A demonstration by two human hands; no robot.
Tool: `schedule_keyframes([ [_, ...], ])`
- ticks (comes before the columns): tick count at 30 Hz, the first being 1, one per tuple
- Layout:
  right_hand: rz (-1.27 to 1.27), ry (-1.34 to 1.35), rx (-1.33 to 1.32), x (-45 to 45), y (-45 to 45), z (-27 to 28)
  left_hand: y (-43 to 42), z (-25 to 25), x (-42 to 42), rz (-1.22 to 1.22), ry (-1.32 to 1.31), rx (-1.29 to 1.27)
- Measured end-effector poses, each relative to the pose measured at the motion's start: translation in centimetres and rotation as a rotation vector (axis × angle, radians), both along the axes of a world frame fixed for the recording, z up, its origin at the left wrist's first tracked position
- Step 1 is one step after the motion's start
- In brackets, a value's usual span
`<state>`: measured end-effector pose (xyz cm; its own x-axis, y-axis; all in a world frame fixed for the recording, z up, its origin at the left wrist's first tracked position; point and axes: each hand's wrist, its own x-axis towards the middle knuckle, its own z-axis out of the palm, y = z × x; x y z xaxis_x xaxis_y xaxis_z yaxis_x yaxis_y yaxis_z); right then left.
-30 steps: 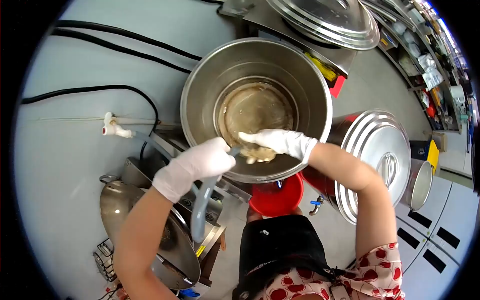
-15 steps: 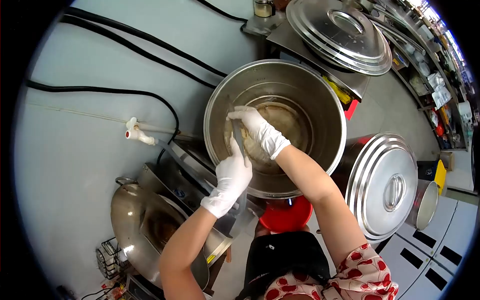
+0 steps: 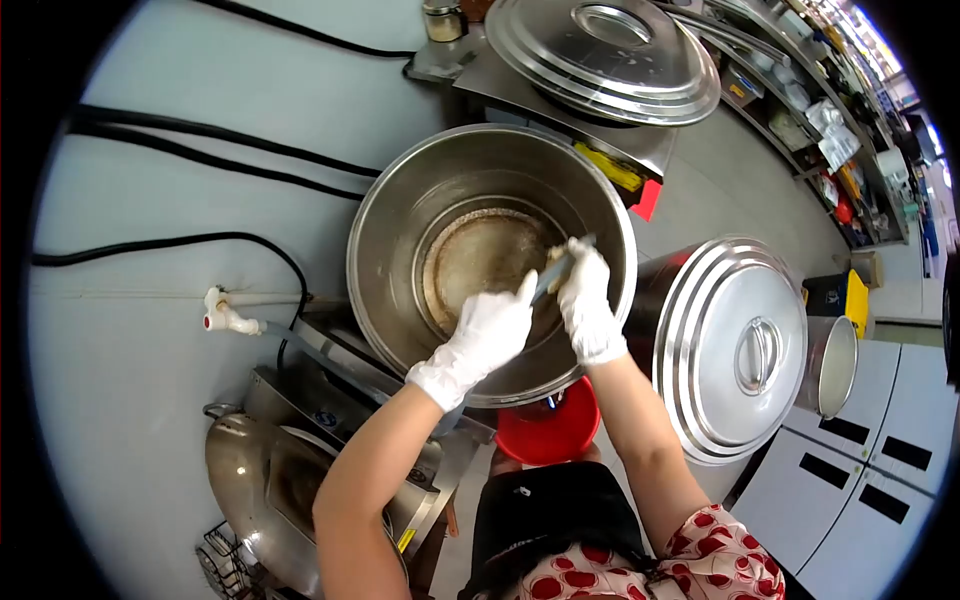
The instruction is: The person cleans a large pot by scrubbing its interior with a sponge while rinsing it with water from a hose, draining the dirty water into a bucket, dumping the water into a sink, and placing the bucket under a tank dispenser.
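Note:
A large steel pot (image 3: 375,300) stands open below me, with some cloudy liquid (image 3: 490,262) and brownish residue at its bottom. In its lower right part, my gloved left hand (image 3: 492,330) is closed round a grey hose (image 3: 553,275), index finger stretched along it. The hose end points toward the pot's right wall. Beside it, my gloved right hand (image 3: 585,295) is closed against the hose end, and something pale shows at its fingers, too small to name. The fingers of the right hand are partly hidden.
A white tap (image 3: 228,313) on the left wall feeds the hose. Right of the pot is a lidded steel pot (image 3: 735,350); another lid (image 3: 610,50) lies above. A red basin (image 3: 548,430) sits below, a wok (image 3: 245,480) at lower left. Shelves line the upper right.
Both hands and the hose end have moved from the pot's left side to its right side. The view has shifted too.

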<state>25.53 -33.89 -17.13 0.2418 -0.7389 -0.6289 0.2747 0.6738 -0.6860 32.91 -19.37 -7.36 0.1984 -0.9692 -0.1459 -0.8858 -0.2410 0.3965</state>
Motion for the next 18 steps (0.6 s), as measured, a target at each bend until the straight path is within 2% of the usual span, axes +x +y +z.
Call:
schedule_keyframes([
  [3,0.067,0.026,0.306,-5.2,4.3,-0.4,1.7,1.9,-0.5,-0.024,0.329,0.202],
  [5,0.02,-0.02,0.522,-5.7,7.7,-0.3,2.9,3.9,0.2,-0.016,0.417,0.298],
  [7,0.195,-0.153,0.753,-5.0,9.1,0.4,3.3,6.8,1.5,0.016,0.414,0.46],
  [9,0.377,-0.012,0.837,-2.6,10.3,1.9,3.7,8.6,2.2,0.083,0.381,0.591],
  [10,0.562,-0.104,0.898,-1.7,10.6,1.1,3.9,9.2,2.4,0.129,0.365,0.662],
  [11,0.689,-0.125,0.911,-1.0,10.8,0.3,4.1,9.9,2.5,0.178,0.35,0.732],
  [14,0.962,-0.069,0.838,2.2,11.1,1.5,5.4,10.5,1.2,0.265,0.352,0.581],
  [15,0.931,-0.143,0.839,3.7,11.4,0.1,6.0,9.9,0.7,0.291,0.343,0.523],
  [17,1.064,-0.304,0.743,6.2,9.4,0.6,7.1,8.3,-0.7,0.367,0.263,0.409],
  [18,1.066,-0.245,0.63,7.2,8.4,2.4,7.3,8.5,-0.3,0.347,0.268,0.415],
])
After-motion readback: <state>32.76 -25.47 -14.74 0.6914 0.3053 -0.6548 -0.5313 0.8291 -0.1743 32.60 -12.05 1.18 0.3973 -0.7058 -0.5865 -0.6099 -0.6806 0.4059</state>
